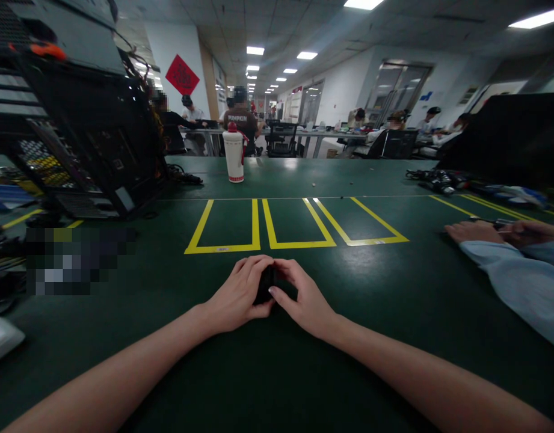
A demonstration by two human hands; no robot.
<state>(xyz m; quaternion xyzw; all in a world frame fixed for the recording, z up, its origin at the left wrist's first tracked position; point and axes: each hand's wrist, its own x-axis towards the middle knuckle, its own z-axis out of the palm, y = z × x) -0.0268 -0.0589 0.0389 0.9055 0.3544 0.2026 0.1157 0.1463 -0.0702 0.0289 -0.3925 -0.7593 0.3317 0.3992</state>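
Your two forearms come in from the bottom corners and meet in the middle of the green table [394, 313]. Your left hand [238, 294] and your right hand [304, 300] are both curled around a small black object [264, 284], which sits between them on the table; the fingers close on it from each side. What this object is, I cannot tell, because the hands cover most of it.

Just beyond your hands, at 12 o'clock, three yellow tape boxes [295, 225] are marked on the table. At 3 o'clock, a co-worker's hands [502, 231] in light blue sleeves rest on the table and hold a thin tool. At 9 o'clock lies a blurred patch, and at 10 o'clock stands a black open machine frame [91, 138]. Farther at 12 o'clock a white bottle with a red cap [234, 153] stands upright. Behind it, people sit at desks.
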